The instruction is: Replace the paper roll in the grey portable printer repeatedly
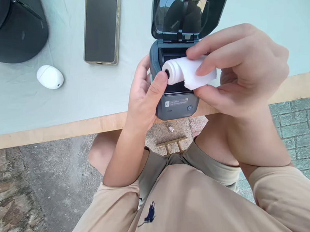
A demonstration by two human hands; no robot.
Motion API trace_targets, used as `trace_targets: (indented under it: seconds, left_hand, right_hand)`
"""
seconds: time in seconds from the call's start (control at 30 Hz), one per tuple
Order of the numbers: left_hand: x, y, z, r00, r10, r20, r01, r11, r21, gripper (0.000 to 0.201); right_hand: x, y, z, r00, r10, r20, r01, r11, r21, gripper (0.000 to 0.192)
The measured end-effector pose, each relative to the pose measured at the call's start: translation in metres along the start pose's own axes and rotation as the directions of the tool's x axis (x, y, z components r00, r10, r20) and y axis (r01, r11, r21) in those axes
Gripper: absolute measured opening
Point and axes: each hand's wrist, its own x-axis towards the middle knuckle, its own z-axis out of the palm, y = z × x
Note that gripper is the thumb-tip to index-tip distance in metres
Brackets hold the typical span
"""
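Right hand fingers and thumb closed around the white paper roll, left hand thumb pressed on its core end, the roll held just over the open dark label printer at the table edge

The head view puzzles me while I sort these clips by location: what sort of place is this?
Probably an outdoor work spot: a cloth-covered table stands on brick paving and rough ground. A small label printer, a phone and an earbud case lie on it.
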Motion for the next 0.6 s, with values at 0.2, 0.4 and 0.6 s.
trace_targets:
  seconds: [0.2, 0.4, 0.6]
  left_hand:
    - [0.002, -0.007, -0.006, 1.000, 0.022, 0.012, -0.022, 0.999, 0.042, 0.031]
    - [0.000, -0.003, 0.000, 1.000, -0.015, -0.018, 0.016, 0.999, 0.046, 0.028]
    - [-0.001, 0.000, 0.004, 0.998, -0.031, -0.046, 0.034, 0.998, 0.053, 0.027]
  right_hand:
    - [-0.001, -0.001, 0.000, 0.999, -0.036, -0.004, 0.036, 0.999, 0.001, 0.017]
    - [-0.001, 0.000, -0.002, 1.000, -0.031, 0.005, 0.031, 0.999, -0.044, 0.018]
    - [0.001, -0.001, 0.000, 0.996, 0.077, 0.033, -0.074, 0.994, -0.085, 0.014]
